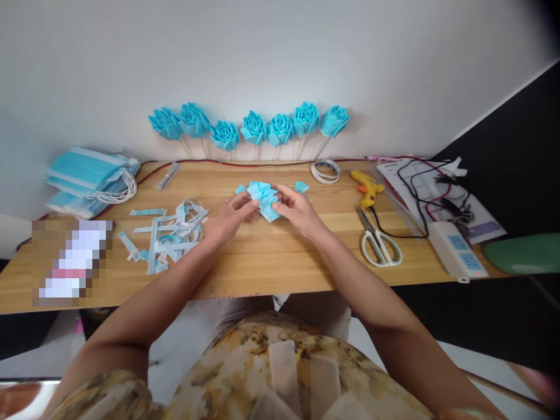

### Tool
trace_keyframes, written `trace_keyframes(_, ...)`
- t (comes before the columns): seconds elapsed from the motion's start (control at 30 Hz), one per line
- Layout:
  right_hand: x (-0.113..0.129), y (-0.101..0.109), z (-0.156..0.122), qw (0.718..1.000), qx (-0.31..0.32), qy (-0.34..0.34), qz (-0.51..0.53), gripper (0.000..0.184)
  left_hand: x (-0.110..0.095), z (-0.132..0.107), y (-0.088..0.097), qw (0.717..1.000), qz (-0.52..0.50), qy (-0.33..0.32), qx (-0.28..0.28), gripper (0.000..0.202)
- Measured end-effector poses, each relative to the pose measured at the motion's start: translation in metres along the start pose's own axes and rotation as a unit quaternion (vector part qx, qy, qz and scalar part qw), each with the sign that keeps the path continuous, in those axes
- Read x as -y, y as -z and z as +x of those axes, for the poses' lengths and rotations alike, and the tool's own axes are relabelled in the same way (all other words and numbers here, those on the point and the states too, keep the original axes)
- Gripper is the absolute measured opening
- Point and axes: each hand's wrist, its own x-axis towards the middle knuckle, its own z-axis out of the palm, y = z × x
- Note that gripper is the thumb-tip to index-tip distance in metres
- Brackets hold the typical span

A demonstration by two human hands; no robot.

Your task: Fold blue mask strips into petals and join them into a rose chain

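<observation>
Between my two hands, just above the wooden table (262, 262), are several folded blue petal pieces (264, 198) cut from mask fabric, overlapping in a fan. My left hand (240, 211) is closed, its thumb and fingers at the left edge of the petal pieces. On the other side, my right hand (294, 207) pinches them with the thumb in front and the fingers behind. Behind my right hand lies a loose blue petal (301, 186); another blue piece (240, 189) shows beyond my left hand. Cut mask strips (175, 233) lie heaped left of my left forearm.
Several blue fabric flowers (254, 128) on sticks lean along the wall. To the right are a tape roll (325, 171), a yellow glue gun (366, 186), white-handled scissors (380, 245) and a power strip (457, 251). A stack of masks (83, 175) and a blurred-out phone (74, 262) lie left.
</observation>
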Motion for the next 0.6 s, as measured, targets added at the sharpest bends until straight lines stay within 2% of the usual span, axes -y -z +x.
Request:
trace_keyframes(0.1, 0.000, -0.001, -0.001, 1.000, 0.000, -0.001, -0.008, 0.063, 0.000, 0.001, 0.000, 0.999, -0.036, 0.015, -0.012, 0.061)
trace_keyframes(0.3, 0.004, -0.003, -0.003, 1.000, 0.003, -0.003, -0.010, 0.059, 0.005, 0.002, 0.004, 1.000, -0.001, 0.001, 0.018, 0.030)
trace_keyframes(0.43, 0.009, -0.003, -0.005, 1.000, -0.010, -0.011, -0.011, 0.053, 0.006, 0.002, 0.005, 1.000, 0.018, -0.006, 0.002, 0.029)
trace_keyframes(0.6, 0.008, -0.004, -0.004, 1.000, 0.001, -0.011, 0.013, 0.059, 0.004, 0.001, 0.003, 0.998, 0.058, 0.002, 0.033, 0.030)
